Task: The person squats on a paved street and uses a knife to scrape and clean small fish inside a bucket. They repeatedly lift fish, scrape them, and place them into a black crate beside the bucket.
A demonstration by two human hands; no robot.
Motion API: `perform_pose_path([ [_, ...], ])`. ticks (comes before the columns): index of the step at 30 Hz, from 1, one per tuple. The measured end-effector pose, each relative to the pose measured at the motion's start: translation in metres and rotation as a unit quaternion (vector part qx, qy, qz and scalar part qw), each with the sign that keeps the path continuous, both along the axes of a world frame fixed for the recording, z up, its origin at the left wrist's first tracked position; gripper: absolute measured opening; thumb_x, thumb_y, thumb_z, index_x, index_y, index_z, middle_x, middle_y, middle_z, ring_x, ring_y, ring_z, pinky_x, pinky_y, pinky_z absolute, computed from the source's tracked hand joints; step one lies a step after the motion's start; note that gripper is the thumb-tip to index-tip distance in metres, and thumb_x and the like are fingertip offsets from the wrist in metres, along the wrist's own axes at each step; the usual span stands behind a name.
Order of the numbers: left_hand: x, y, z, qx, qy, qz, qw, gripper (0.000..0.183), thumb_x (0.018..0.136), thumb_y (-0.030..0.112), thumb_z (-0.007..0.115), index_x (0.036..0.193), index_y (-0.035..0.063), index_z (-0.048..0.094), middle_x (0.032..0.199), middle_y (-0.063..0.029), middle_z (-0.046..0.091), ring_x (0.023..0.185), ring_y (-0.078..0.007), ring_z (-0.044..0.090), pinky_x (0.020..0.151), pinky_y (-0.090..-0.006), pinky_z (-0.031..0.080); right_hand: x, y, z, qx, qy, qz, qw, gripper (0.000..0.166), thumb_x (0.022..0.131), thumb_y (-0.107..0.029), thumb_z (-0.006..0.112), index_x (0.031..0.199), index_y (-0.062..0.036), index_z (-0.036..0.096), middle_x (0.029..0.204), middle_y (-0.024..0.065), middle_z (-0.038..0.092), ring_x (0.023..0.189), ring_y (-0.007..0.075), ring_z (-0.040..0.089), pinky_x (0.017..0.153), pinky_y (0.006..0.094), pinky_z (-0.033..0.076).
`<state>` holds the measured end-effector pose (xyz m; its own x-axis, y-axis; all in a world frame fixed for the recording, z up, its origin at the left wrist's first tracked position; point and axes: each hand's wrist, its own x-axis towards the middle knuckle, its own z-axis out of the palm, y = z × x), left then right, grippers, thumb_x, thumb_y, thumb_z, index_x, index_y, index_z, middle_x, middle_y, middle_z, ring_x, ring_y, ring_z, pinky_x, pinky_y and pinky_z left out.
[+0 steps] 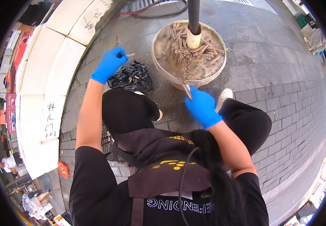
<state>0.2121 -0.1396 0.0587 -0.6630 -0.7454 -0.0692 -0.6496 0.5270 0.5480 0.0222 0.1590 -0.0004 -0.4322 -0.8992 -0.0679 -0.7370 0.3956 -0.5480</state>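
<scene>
My left hand [110, 64], in a blue glove, pinches a small, pale brown slender shell [130, 55] over a crumpled black plastic bag [144, 75], in which a few small pieces lie. My right hand [202, 106], also gloved in blue, grips the handle of a metal tool [186, 87]; its far end is blurred over a round bucket [153, 58]. Long, pointed spiral shells [205, 50] lie on the bucket's sandy-coloured filling, around a pale plastic pipe [193, 40] with a dark pole [193, 14] standing in it.
White foam boxes [64, 60], some with handwriting, line the left side. A black hose [163, 14] curls on the paving at the top. Beside my left leg is a black plastic crate [108, 142]. An orange-red packet [63, 170] lies lower left. Other people are at the far left.
</scene>
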Motion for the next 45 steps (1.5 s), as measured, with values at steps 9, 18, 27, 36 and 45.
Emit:
perform_pose_path([
  [9,0.236,0.044,-0.082,0.049,-0.229,0.097,0.967,0.030,0.070,0.027,0.072,0.088,0.0033,0.064,0.085,-0.0152,0.066,0.079,-0.0274,0.063,0.073,-0.0354,0.049,0.002,-0.002,0.018,0.106,-0.218,-0.048,0.969,0.030,0.084,-0.019,0.058,0.109,-0.0037,0.057,0.064,0.0132,0.061,0.057,0.0216,0.063,0.045,0.0352,0.048],
  [18,0.151,0.003,-0.018,0.040,0.081,0.159,0.983,0.023,0.084,0.024,0.062,0.079,0.0014,0.065,0.067,-0.0051,0.061,0.059,-0.0109,0.056,0.058,-0.0268,0.046,0.006,-0.007,0.026,0.125,-0.292,-0.085,0.945,0.032,0.087,-0.015,0.056,0.116,-0.0034,0.051,0.063,0.0036,0.052,0.047,0.0110,0.051,0.038,0.0265,0.044],
  [27,-0.071,-0.029,-0.035,-0.235,0.173,-0.080,0.953,0.026,0.082,0.030,0.064,0.087,0.0044,0.064,0.081,-0.0102,0.063,0.079,-0.0200,0.061,0.073,-0.0310,0.048,0.001,-0.003,-0.001,0.048,0.018,0.032,0.998,0.034,0.079,-0.021,0.056,0.106,-0.0003,0.050,0.067,0.0169,0.062,0.061,0.0341,0.062,0.054,0.0455,0.048],
  [36,-0.196,-0.036,-0.066,-0.178,0.002,0.040,0.983,0.022,0.078,0.024,0.062,0.089,0.0052,0.065,0.088,-0.0197,0.064,0.081,-0.0371,0.061,0.072,-0.0423,0.048,-0.001,0.004,0.004,0.022,-0.030,0.011,0.999,0.034,0.076,-0.012,0.055,0.104,0.0052,0.049,0.063,0.0164,0.062,0.057,0.0322,0.063,0.051,0.0421,0.048],
  [45,-0.180,-0.025,-0.106,-0.268,0.039,0.003,0.963,0.025,0.070,0.019,0.071,0.089,0.0040,0.066,0.084,-0.0183,0.062,0.079,-0.0365,0.059,0.070,-0.0434,0.047,-0.003,0.005,0.000,0.042,-0.072,-0.028,0.996,0.026,0.079,-0.021,0.057,0.098,-0.0042,0.051,0.069,0.0197,0.062,0.064,0.0375,0.061,0.056,0.0483,0.048],
])
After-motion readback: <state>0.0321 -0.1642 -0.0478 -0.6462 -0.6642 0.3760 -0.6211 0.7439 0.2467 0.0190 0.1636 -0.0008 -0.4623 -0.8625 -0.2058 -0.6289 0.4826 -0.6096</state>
